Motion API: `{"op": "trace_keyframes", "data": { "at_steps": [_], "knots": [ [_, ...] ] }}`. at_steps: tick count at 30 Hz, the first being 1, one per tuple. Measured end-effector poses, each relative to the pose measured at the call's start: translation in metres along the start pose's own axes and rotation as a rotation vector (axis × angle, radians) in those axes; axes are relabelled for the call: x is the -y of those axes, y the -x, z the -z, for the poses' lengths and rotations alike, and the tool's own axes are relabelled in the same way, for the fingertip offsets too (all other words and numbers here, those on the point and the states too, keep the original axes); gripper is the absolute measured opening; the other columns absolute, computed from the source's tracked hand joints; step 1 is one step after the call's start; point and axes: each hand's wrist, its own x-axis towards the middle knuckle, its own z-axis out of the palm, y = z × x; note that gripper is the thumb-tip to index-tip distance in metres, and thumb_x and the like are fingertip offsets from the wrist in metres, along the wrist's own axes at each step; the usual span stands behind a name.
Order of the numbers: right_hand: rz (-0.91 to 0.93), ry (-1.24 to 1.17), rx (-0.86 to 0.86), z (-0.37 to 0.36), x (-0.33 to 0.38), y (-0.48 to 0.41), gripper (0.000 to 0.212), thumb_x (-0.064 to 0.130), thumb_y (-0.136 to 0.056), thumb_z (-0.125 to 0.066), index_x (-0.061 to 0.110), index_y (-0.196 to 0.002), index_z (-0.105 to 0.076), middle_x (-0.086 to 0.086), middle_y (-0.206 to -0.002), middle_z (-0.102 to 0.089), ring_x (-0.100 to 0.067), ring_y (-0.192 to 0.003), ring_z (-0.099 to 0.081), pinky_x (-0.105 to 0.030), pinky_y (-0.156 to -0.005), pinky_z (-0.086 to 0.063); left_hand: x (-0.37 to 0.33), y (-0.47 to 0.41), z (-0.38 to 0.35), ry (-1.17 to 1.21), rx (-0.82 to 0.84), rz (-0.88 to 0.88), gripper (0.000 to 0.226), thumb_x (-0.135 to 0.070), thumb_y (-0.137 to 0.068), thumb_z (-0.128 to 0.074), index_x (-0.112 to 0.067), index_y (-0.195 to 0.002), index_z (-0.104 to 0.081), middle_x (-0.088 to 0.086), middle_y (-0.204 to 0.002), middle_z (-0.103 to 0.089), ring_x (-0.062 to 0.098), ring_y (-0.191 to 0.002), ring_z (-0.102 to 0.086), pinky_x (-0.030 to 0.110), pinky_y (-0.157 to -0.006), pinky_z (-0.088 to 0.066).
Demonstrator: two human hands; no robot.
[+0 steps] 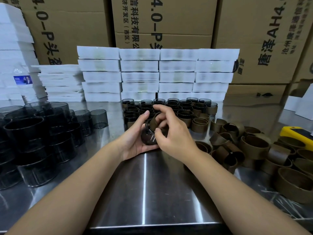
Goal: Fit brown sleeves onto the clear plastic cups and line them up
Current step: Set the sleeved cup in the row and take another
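My left hand [133, 138] cradles a dark clear plastic cup [149, 137] lying on its side above the steel table. My right hand [171, 131] pinches a brown sleeve [155, 122] that sits partway over the cup's far end. Behind my hands stand rows of sleeved cups [184, 109]. Bare cups [42, 133] crowd the left side of the table, some stacked. Loose brown sleeves [245, 150] lie heaped on the right.
White flat boxes [157, 75] are stacked in columns behind the cups, with cardboard cartons [254, 39] behind them. A water bottle [22, 82] stands far left. A yellow device [298, 134] lies at the right edge. The steel table [152, 192] shines in front.
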Motion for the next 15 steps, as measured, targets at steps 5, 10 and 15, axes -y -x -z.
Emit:
{"op": "trace_keyframes", "data": {
  "at_steps": [5,10,15],
  "knots": [
    [0.032,0.028,-0.001,0.0025,0.0014,-0.0003,0.059,0.006,-0.083,-0.056,0.028,-0.137,-0.046,0.025,-0.087,-0.053,0.003,-0.082,-0.053,-0.002,-0.073,-0.038,0.001,0.0018,0.0006,-0.004,0.027,-0.004,0.064,-0.064,-0.073,-0.059,-0.021,-0.12,-0.063,-0.001,-0.104,-0.073,0.012,-0.096,-0.07,0.03,-0.073,-0.057],
    [0.062,0.028,0.026,0.0027,0.002,-0.0006,0.064,0.006,-0.086,-0.057,0.032,-0.142,-0.041,0.017,-0.091,-0.062,0.007,-0.072,-0.054,0.0,-0.068,-0.035,0.0031,0.0009,0.0024,-0.003,0.077,-0.044,0.046,-0.06,-0.068,-0.07,-0.032,-0.104,-0.075,-0.003,-0.108,-0.073,0.01,-0.097,-0.07,0.028,-0.073,-0.057],
    [0.078,0.099,0.059,0.0005,0.0008,0.0004,0.07,0.012,-0.087,-0.057,0.044,-0.143,-0.031,0.017,-0.092,-0.059,0.006,-0.077,-0.052,0.0,-0.072,-0.035,0.0034,-0.001,0.0039,-0.012,0.068,-0.063,0.021,-0.048,-0.073,-0.066,-0.032,-0.081,-0.078,-0.005,-0.089,-0.075,0.008,-0.08,-0.071,0.028,-0.067,-0.057]
  ]
}}
